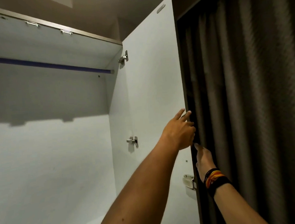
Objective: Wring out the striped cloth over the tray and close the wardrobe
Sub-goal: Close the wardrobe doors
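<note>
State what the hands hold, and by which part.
The left hand grips the wardrobe door by its free edge. The right hand touches that edge lower down; its grip cannot be told.

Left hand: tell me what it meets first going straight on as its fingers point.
The left hand points up-right, its fingers touching the wardrobe door at its free edge; past that, probably the curtain, though depth is unclear.

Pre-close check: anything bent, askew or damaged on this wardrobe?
Nothing stands out. The wardrobe door stands open, its hinges look intact, and the left hand and right hand are at its free edge.
</note>
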The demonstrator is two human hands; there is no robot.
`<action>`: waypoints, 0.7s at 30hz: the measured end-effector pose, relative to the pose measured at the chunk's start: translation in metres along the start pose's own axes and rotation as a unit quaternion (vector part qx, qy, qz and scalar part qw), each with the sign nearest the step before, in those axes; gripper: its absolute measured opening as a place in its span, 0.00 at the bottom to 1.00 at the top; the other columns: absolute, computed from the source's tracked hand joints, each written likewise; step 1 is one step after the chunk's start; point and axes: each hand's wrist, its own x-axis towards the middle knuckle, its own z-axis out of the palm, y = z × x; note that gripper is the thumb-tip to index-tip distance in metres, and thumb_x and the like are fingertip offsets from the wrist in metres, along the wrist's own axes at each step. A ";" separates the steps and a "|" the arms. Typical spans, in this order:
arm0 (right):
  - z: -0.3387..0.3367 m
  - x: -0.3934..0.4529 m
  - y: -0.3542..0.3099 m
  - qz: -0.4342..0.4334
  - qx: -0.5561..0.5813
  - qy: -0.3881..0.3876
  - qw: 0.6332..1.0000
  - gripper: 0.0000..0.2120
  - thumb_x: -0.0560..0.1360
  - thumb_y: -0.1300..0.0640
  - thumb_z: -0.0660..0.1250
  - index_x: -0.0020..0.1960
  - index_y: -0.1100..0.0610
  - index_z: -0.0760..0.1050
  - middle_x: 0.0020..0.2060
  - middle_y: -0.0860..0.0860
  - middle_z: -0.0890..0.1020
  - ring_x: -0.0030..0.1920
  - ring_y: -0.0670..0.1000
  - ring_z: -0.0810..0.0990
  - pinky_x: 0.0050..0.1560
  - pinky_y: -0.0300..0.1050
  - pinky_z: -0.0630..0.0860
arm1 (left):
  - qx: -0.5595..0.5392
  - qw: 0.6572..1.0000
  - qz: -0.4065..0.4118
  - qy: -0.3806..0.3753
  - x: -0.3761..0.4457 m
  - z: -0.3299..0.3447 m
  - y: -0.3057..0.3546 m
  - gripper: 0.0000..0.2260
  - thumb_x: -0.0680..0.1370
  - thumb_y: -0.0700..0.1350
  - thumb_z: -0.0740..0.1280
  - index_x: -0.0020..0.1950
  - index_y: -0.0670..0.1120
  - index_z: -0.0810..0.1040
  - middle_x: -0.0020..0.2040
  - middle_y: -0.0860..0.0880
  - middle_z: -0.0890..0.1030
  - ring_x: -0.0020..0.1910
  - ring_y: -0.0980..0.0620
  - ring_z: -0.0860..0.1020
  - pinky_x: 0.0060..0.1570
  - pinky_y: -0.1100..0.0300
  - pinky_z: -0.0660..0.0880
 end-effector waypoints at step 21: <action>0.173 -0.151 0.118 -0.078 -0.028 -0.276 0.958 0.11 0.80 0.61 0.63 0.40 0.62 0.77 0.34 0.53 0.78 0.35 0.49 0.74 0.37 0.44 0.71 | 0.077 0.975 0.146 -0.146 -0.213 0.007 -0.166 0.11 0.81 0.44 0.67 0.63 0.49 0.83 0.58 0.47 0.79 0.56 0.46 0.77 0.48 0.52 0.82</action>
